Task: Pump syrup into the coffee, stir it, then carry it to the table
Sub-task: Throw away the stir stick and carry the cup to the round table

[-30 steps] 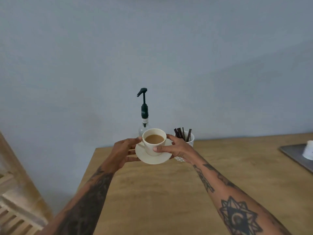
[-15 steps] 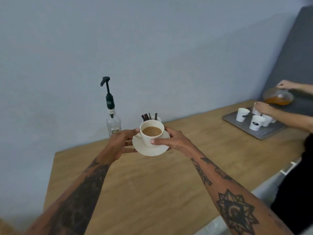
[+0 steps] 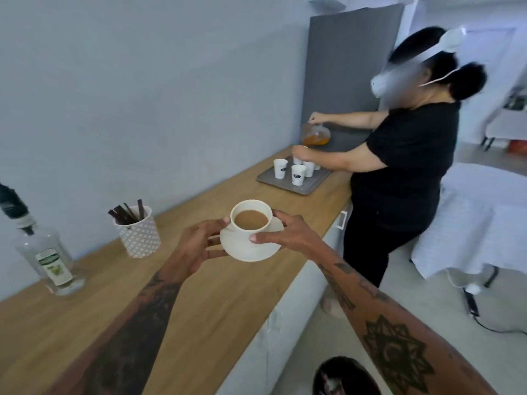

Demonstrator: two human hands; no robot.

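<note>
Above the counter point(image 3: 216, 295), both hands grip the saucer point(image 3: 251, 248)

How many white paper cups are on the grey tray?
At least 4: one at the tray's left, one in front, one behind it, one under the other person's hand. More may be hidden.

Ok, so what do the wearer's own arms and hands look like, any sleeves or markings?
Both forearms are bare, no sleeves in view. The left arm carries dense dark tattoo work up to the wrist. The right arm has a geometric star tattoo and smaller dark marks nearer the wrist. No rings, watch or gloves show on the left hand or right hand.
</note>
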